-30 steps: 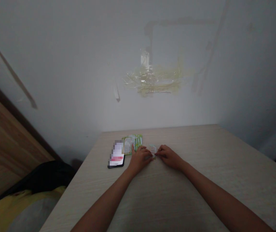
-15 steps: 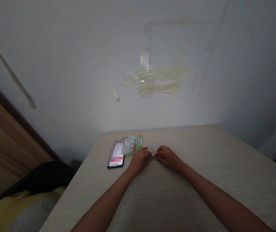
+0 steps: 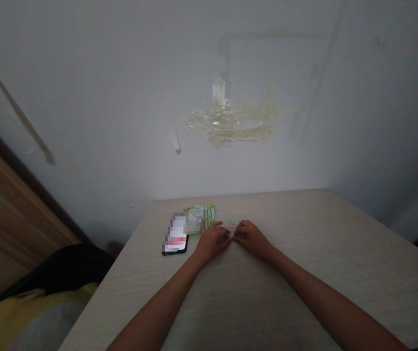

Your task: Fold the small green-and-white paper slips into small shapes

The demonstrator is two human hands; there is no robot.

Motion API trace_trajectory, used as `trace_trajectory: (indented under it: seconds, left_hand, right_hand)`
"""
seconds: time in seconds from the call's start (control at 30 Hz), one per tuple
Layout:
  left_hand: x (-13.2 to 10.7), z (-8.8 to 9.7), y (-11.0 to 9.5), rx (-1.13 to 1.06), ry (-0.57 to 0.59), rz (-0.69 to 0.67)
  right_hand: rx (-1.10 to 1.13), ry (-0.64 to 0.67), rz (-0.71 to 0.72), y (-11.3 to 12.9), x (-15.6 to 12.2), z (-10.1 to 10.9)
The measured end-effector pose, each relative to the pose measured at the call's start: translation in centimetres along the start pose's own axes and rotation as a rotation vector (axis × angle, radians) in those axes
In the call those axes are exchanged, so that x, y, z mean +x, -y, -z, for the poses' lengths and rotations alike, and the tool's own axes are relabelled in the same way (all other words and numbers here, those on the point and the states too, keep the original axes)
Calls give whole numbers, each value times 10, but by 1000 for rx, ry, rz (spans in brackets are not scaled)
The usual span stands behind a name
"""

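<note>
Right hand [image 3: 252, 236] closer; paper [image 3: 233, 226] lengthwise toward wall [image 3: 238, 168]

On my head view, the person's left-hand grip [image 3: 213, 240] and right-hand grip [image 3: 252, 236] nearly met, both pinching a small printed packet [image 3: 233, 226] over the pale bench [image 3: 304, 219]. Green-and-white packets [image 3: 194, 219] lay just beyond the left fingers, a phone [image 3: 177, 241] beside them. Behind, I saw clear tape [image 3: 219, 117] on the wall [image 3: 121, 97].
</note>
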State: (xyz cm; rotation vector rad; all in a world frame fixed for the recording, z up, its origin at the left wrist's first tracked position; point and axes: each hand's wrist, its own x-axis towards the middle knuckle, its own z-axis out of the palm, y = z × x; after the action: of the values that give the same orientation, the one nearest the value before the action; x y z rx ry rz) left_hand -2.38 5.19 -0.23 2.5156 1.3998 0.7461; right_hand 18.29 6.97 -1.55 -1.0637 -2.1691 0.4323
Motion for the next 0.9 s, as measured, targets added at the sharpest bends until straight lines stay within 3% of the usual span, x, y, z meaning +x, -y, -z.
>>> trace_trajectory:
  seconds: [0.33,0.63,0.9]
  left_hand:
    - [3,1,-10,15,-37,103]
    - [3,4,-21,-32,-28,277]
    - [0,2,-19,-22,-46,262]
  right_hand:
    - [-15,-4,-82,-1,5,-5]
    - [-85,33,-110,-4,10,-5]
    - [-27,50,-40,-1,6,1]
